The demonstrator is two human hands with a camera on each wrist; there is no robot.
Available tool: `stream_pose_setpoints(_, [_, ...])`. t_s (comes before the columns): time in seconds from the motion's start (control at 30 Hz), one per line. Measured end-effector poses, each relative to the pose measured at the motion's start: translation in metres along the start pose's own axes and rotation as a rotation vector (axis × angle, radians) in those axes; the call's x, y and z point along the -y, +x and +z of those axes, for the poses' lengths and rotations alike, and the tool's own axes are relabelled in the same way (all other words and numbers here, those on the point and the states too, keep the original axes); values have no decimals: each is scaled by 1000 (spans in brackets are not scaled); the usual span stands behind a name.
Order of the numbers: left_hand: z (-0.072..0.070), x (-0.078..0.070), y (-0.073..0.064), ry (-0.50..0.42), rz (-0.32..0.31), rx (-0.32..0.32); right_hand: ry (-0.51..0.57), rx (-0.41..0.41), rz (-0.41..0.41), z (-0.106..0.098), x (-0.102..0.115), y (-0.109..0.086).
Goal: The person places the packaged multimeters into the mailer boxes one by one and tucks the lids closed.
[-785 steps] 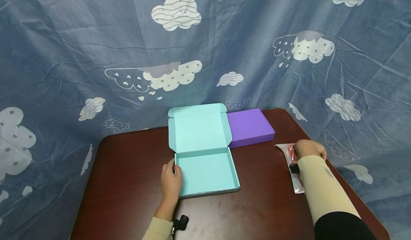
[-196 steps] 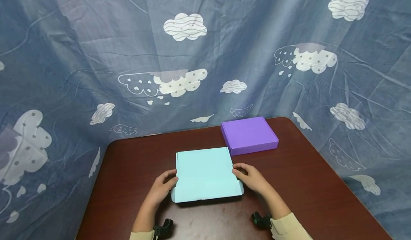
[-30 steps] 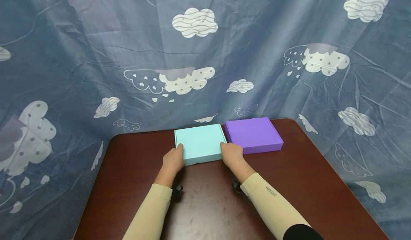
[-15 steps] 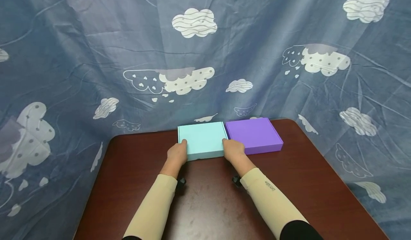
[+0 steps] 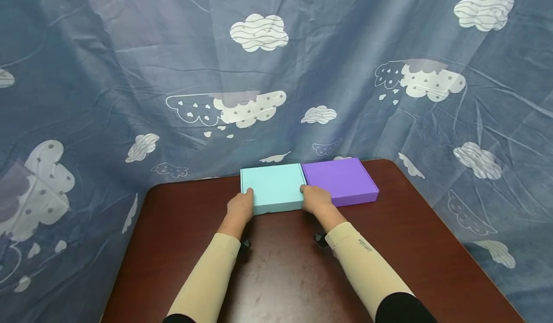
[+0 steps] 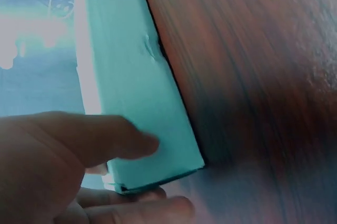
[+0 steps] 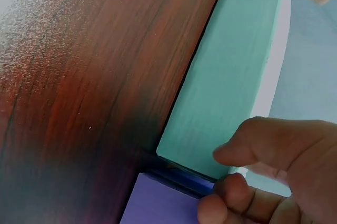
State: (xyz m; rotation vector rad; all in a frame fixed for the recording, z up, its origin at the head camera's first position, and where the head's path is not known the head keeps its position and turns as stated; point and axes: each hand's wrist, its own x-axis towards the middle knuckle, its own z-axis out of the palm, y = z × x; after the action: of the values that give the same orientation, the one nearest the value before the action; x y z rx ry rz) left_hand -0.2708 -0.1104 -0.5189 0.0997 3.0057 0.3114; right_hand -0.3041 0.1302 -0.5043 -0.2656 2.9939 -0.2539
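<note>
A closed light-turquoise cardboard box [image 5: 276, 184] lies flat at the back of the table, its front face towards me. My left hand [image 5: 240, 207] grips its near left corner; in the left wrist view the thumb [image 6: 134, 140] lies on the front face and the fingers sit at the left end. At the near right corner my right hand [image 5: 316, 200] holds the box, thumb [image 7: 237, 148] on the front face, fingers bent at the right end next to the purple box. What is inside the turquoise box is hidden.
A closed purple cardboard box [image 5: 341, 178] stands right beside the turquoise one, on its right. Both are on a dark reddish-brown wooden table [image 5: 276, 275]. A blue cloud-print curtain [image 5: 181, 136] hangs close behind the table's back edge.
Since the earliest frame, the turquoise box was closed and the packet left view. Over the last second, both hands slid the box slightly right and back, up to the purple box.
</note>
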Motion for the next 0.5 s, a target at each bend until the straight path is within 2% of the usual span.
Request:
stream_pose_setpoints(0.2, [-4,-4,7,-15,-58,41,-45,15,-38,-1,1,8])
stream_pose_setpoints(0.33, [-5,-3,11,8,-59,59,-56,55,-48,0,-2,12])
stream_pose_setpoints(0.43, [-16,-2,16,9,-31,75,-64,51,-66,-10,-8,20])
stream_pose_setpoints(0.5, [-32,0,20,0,-16,54,-81,4,-95,-25,-10,28])
